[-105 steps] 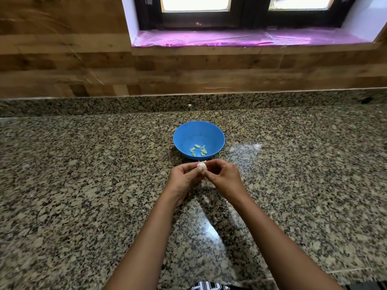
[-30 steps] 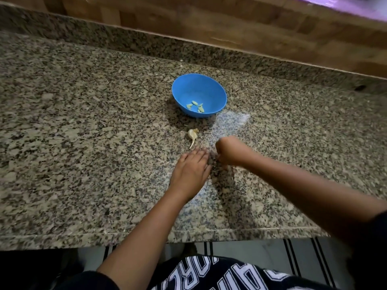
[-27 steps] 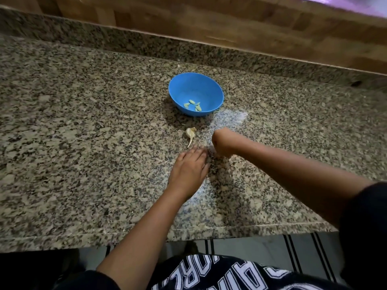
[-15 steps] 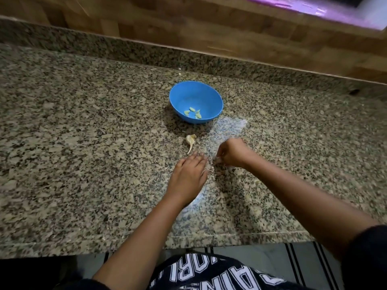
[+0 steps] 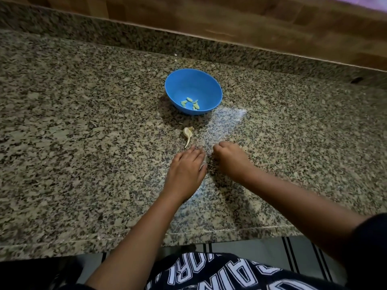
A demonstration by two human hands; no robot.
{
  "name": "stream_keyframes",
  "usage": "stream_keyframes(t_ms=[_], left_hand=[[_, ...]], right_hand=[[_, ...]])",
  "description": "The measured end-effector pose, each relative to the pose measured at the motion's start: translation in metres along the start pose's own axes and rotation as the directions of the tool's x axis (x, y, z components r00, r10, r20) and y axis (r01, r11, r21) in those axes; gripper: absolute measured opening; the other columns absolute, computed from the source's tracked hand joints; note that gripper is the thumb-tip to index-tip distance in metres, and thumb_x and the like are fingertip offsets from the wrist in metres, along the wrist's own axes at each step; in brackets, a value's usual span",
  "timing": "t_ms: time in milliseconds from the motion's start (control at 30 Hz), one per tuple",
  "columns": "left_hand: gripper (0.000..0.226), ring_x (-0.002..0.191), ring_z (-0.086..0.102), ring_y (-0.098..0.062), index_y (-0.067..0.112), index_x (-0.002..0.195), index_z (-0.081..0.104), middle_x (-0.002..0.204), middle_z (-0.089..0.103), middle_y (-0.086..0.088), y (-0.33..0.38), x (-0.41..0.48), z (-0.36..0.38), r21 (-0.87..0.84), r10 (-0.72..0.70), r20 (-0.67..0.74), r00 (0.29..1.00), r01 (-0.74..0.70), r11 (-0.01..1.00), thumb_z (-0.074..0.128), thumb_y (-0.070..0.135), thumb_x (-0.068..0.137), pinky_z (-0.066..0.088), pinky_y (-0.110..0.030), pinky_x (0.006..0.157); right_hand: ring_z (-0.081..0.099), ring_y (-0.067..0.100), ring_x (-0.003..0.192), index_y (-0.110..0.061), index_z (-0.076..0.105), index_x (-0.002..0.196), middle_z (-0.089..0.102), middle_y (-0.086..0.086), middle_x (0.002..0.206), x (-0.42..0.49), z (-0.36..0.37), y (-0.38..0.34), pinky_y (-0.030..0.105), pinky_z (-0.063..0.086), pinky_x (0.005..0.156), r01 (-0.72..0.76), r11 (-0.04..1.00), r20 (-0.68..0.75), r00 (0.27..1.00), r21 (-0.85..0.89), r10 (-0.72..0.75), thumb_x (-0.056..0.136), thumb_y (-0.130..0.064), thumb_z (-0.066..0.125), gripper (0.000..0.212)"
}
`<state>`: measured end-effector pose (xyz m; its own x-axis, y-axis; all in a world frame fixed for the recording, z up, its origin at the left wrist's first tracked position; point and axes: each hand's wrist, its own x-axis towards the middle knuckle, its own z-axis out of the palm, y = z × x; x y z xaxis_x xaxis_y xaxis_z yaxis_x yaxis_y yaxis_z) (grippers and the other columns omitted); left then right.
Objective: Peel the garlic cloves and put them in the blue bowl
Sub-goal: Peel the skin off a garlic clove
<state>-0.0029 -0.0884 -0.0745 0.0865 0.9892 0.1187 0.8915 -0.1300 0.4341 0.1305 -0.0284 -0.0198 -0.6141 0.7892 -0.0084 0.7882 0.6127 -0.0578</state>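
Observation:
The blue bowl [image 5: 209,88] stands on the granite counter and holds several peeled garlic cloves [image 5: 190,103]. Just in front of it lies a pale piece of garlic with a dry stalk [image 5: 187,133]. My left hand [image 5: 186,166] rests palm down on the counter with straight fingers, its fingertips right below the stalk's tip. My right hand [image 5: 230,158] sits beside it on the counter, fingers curled under into a loose fist. Whatever may be inside that fist is hidden. A tiny pale scrap [image 5: 205,162] shows between the two hands.
The granite counter [image 5: 83,143] runs wide to both sides, with a raised granite strip [image 5: 146,38] and a wooden wall behind. Its front edge [image 5: 125,239] is close to my body. A bright reflection lies right of the bowl.
Earlier both hands held a clove together near the bowl. Since then they have come down onto the counter and the garlic piece lies alone. Over the last second the hands barely shift.

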Motion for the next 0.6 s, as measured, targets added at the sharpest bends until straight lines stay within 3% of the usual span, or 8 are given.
stream_keyframes(t_ms=[67, 133, 167, 233, 300, 367, 467, 600], left_hand=[[0.050, 0.144, 0.013, -0.008, 0.019, 0.147, 0.029, 0.153, 0.028, 0.006, -0.001, 0.000, 0.001, 0.011, 0.006, 0.000, 1.000, -0.006, 1.000, 0.029, 0.038, 0.101, 0.008, -0.027, 0.114], [0.049, 0.143, 0.015, -0.008, 0.019, 0.146, 0.032, 0.152, 0.030, 0.006, -0.001, 0.000, 0.001, -0.002, 0.015, 0.009, 1.000, -0.015, 1.000, 0.031, 0.038, 0.101, 0.008, -0.027, 0.114], [0.046, 0.142, 0.019, -0.009, 0.019, 0.143, 0.037, 0.150, 0.035, 0.006, -0.001, 0.001, 0.000, -0.043, 0.009, 0.001, 1.000, -0.008, 0.999, 0.034, 0.037, 0.101, 0.010, -0.027, 0.113], [0.037, 0.134, 0.038, -0.014, 0.017, 0.132, 0.052, 0.138, 0.051, 0.002, 0.002, 0.005, -0.004, -0.233, -0.066, -0.035, 0.997, 0.056, 0.971, 0.044, 0.031, 0.099, 0.023, -0.028, 0.108], [0.029, 0.110, 0.057, -0.015, 0.013, 0.121, 0.062, 0.119, 0.063, -0.003, 0.011, 0.011, -0.012, -0.501, -0.212, -0.045, 0.976, 0.162, 0.850, 0.054, 0.025, 0.095, 0.043, -0.025, 0.093], [0.027, 0.093, 0.062, -0.009, 0.012, 0.115, 0.066, 0.107, 0.068, -0.002, 0.023, 0.018, -0.020, -0.686, -0.324, 0.008, 0.946, 0.241, 0.686, 0.061, 0.022, 0.091, 0.050, -0.016, 0.077], [0.023, 0.089, 0.065, -0.010, 0.012, 0.109, 0.069, 0.098, 0.070, 0.000, 0.035, 0.024, -0.025, -0.782, -0.407, 0.031, 0.913, 0.275, 0.559, 0.067, 0.020, 0.087, 0.054, -0.019, 0.076], [0.016, 0.082, 0.067, -0.010, 0.007, 0.100, 0.071, 0.091, 0.072, -0.006, 0.037, 0.032, -0.032, -0.834, -0.426, -0.010, 0.904, 0.227, 0.502, 0.068, 0.011, 0.085, 0.055, -0.022, 0.075]], right_hand=[[0.060, 0.026, 0.062, 0.005, 0.064, 0.080, 0.064, 0.015, 0.072, -0.007, 0.010, 0.001, 0.033, 0.055, 0.059, 0.022, 0.998, -0.143, 0.990, 0.052, -0.014, 0.064, 0.012, 0.073, 0.020], [0.059, 0.021, 0.069, 0.000, 0.065, 0.083, 0.064, 0.010, 0.079, -0.010, 0.012, 0.004, 0.031, 0.055, 0.065, -0.090, 0.970, -0.144, 0.982, 0.224, 0.125, 0.075, 0.006, 0.068, 0.011], [0.060, 0.018, 0.074, -0.002, 0.066, 0.088, 0.064, 0.007, 0.084, -0.011, 0.010, 0.005, 0.029, 0.055, 0.069, -0.222, 0.892, -0.088, 0.957, 0.395, 0.277, 0.082, 0.002, 0.063, 0.008], [0.064, 0.014, 0.077, -0.003, 0.066, 0.097, 0.067, 0.006, 0.089, -0.014, 0.006, 0.008, 0.024, 0.056, 0.071, -0.428, 0.456, 0.159, 0.841, 0.780, 0.518, 0.087, -0.001, 0.059, 0.012], [0.066, 0.018, 0.077, 0.000, 0.065, 0.101, 0.068, 0.013, 0.092, -0.016, 0.002, 0.007, 0.026, 0.056, 0.071, -0.389, -0.018, 0.330, 0.755, 0.921, 0.566, 0.086, 0.000, 0.060, 0.016], [0.067, 0.022, 0.083, 0.002, 0.065, 0.104, 0.069, 0.016, 0.094, -0.017, 0.001, 0.001, 0.029, 0.057, 0.074, -0.303, -0.264, 0.402, 0.730, 0.915, 0.553, 0.086, 0.002, 0.057, 0.019], [0.068, 0.022, 0.091, 0.003, 0.064, 0.100, 0.069, 0.015, 0.096, -0.016, -0.004, -0.012, 0.025, 0.056, 0.077, -0.156, -0.417, 0.379, 0.759, 0.895, 0.530, 0.087, 0.006, 0.054, 0.017], [0.068, 0.021, 0.080, 0.002, 0.066, 0.091, 0.071, 0.013, 0.087, -0.019, -0.010, -0.011, 0.026, 0.057, 0.075, -0.101, -0.478, 0.353, 0.806, 0.873, 0.475, 0.083, 0.005, 0.058, 0.011]])
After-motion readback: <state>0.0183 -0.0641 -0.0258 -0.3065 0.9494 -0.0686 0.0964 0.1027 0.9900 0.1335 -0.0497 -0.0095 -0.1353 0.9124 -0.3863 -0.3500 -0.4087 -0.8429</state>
